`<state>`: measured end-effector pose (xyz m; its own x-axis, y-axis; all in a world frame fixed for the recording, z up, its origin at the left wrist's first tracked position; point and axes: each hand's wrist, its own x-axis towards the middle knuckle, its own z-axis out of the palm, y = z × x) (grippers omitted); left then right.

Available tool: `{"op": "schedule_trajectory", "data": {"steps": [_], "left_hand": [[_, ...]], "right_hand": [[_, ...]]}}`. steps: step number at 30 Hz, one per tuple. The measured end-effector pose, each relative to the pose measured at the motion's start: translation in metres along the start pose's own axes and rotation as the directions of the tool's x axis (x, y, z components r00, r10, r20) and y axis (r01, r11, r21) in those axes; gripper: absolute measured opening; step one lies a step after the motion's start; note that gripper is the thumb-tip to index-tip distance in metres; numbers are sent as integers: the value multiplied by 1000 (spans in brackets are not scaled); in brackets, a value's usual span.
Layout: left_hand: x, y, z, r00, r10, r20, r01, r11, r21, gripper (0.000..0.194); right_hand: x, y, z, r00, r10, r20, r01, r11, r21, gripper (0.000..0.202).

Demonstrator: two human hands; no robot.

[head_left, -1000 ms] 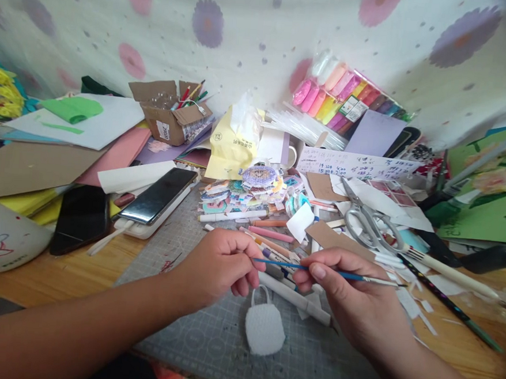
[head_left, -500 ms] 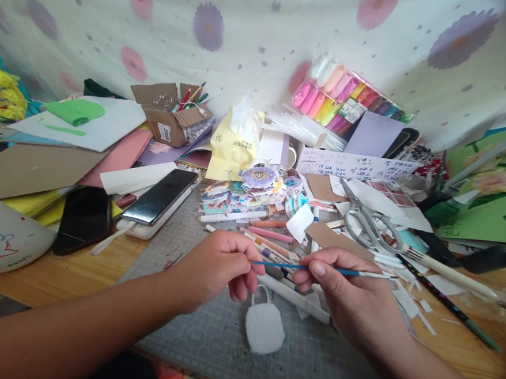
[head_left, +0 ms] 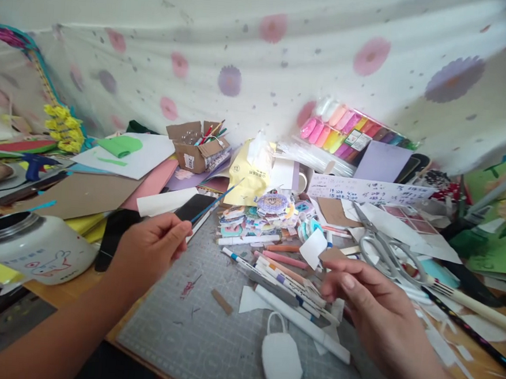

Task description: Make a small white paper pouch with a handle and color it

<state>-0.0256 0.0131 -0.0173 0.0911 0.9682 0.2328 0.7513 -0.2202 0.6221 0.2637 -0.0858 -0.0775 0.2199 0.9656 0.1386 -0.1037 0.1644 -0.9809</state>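
My left hand (head_left: pixel 153 252) is closed in a pinch on a thin blue-handled paintbrush (head_left: pixel 215 201). The brush slants up and to the right from the fingertips, over the dark phone (head_left: pixel 195 207). On the right, my right hand (head_left: pixel 370 301) hovers with loosely bent fingers apart, and I see nothing between them. It is nearest to several white pens and markers (head_left: pixel 281 278). A small white bag-shaped piece with a handle (head_left: pixel 282 359) lies on the grey cutting mat (head_left: pixel 173 334), between the hands and nearer to me.
A white jar (head_left: pixel 41 250) stands at the left, with a blue glue gun (head_left: pixel 38 166) behind it. Scissors (head_left: pixel 387 248) lie on the right among paper scraps. A stack of paper cutouts (head_left: pixel 251 215), a cardboard box (head_left: pixel 195 153) and coloured clay packs (head_left: pixel 352 130) fill the back.
The right hand has let go of the brush. My left hand has carried it leftward, and it now points up and away. The view has tilted up and turned left.
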Motion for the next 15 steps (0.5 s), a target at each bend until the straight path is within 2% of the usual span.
{"op": "schedule_trajectory", "data": {"steps": [3, 8, 10, 13, 15], "left_hand": [[2, -14, 3, 993, 104, 55, -117, 920, 375, 34], [-2, -17, 14, 971, 200, 133, -239, 760, 604, 31], [-3, -18, 15, 959, 214, 186, -283, 667, 689, 32], [-2, -21, 15, 947, 195, 257, -322, 594, 737, 36], [-1, -23, 17, 930, 174, 322, -361, 579, 730, 39]], "right_hand": [[3, 2, -3, 999, -22, -24, 20, 996, -91, 23], [15, 6, -19, 986, -125, -110, 83, 941, -328, 20], [23, 9, -28, 972, -199, -125, 115, 867, -485, 22], [33, 13, -36, 951, -310, -11, 216, 688, -693, 23], [36, 15, -36, 941, -324, 102, 289, 608, -739, 20]]}}
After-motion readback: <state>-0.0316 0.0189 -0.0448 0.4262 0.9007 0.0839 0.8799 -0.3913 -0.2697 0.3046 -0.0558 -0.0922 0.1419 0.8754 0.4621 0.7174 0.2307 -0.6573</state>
